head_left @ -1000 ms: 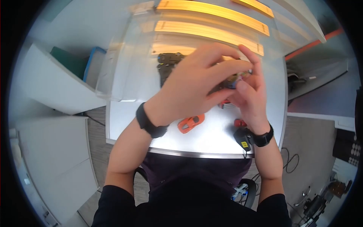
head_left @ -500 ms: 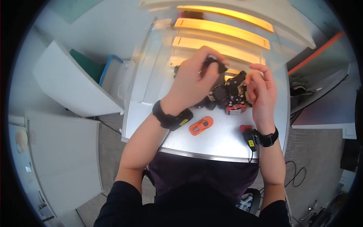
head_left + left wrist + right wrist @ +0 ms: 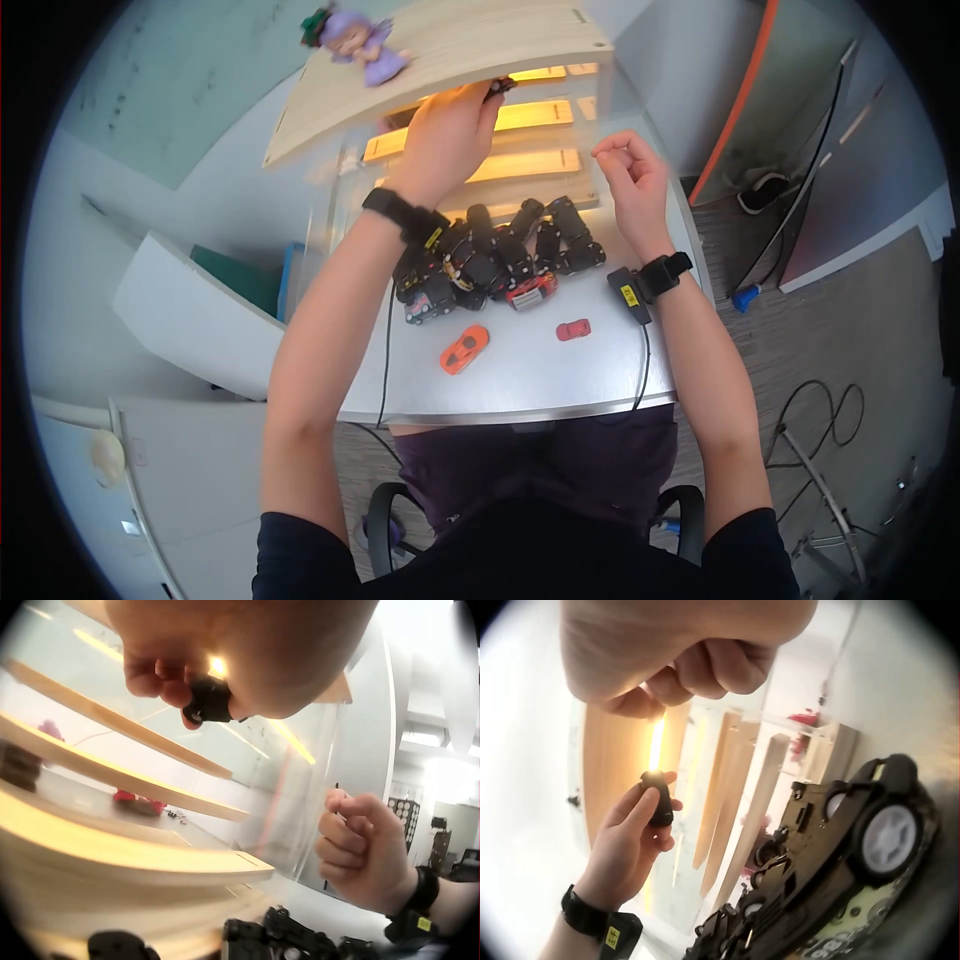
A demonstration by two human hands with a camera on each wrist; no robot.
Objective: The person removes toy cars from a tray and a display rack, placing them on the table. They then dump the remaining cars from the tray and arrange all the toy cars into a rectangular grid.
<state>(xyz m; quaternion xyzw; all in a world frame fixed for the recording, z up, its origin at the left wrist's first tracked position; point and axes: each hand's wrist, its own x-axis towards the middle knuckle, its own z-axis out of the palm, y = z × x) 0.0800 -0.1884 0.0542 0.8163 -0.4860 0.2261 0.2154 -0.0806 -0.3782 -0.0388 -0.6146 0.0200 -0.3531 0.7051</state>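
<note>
My left hand [image 3: 445, 140] reaches in under the wooden top board of a lit display stand. It pinches a small dark toy car [image 3: 657, 801] between thumb and fingers, close to the upper shelf strips in the head view. My right hand [image 3: 638, 188] hovers over the right side of the table, fingers loosely curled around nothing. Between the two forearms lies a heap of toy cars [image 3: 485, 268], many with black undersides up. Nearer the front edge are an orange toy car [image 3: 464, 350] and a small red toy car [image 3: 573, 329], each apart from the heap.
Stepped wooden shelf strips [image 3: 535, 116] glow yellow beneath the top board [image 3: 535, 38], with clear panels at the sides. A purple-haired figurine [image 3: 362, 48] stands on that board. Red figures [image 3: 139, 802] are visible beyond the strips. Cables run from both wrist cameras.
My left hand has gone from above the heap up and forward under the top board, carrying the dark car. My right hand has parted from the left and stays at the right. The view has shifted.
</note>
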